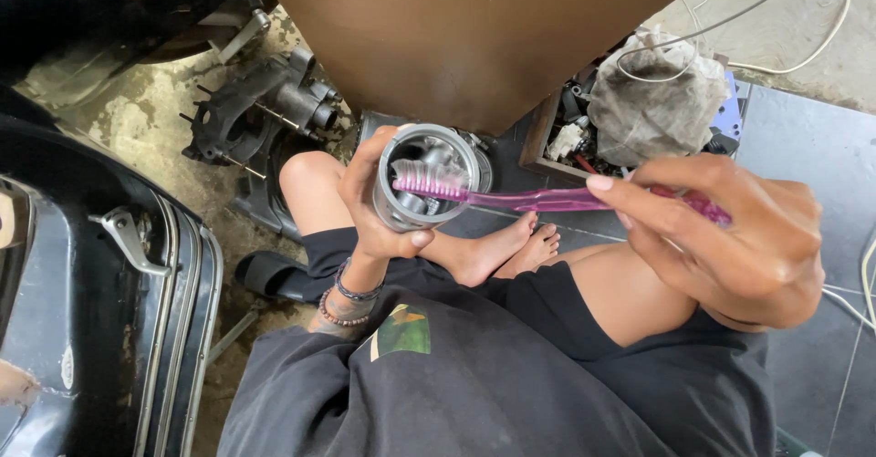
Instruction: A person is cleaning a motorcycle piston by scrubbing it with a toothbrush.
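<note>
My left hand [379, 206] grips a round grey metal engine part [429, 179], a hollow cylinder with its open end facing up. My right hand [730, 238] holds a translucent purple toothbrush [547, 200] by its handle. The brush's white bristles rest on the rim and inside of the cylinder. I sit cross-legged in dark shorts and a dark shirt, with my bare feet [502, 249] below the part.
A black motorcycle body [82, 293] stands at the left. A dark engine casing [255, 110] lies on the stained concrete. A brown box [474, 28] is ahead, with a tray of parts and a dirty rag [652, 101] to its right. White cables [785, 56] run across the floor.
</note>
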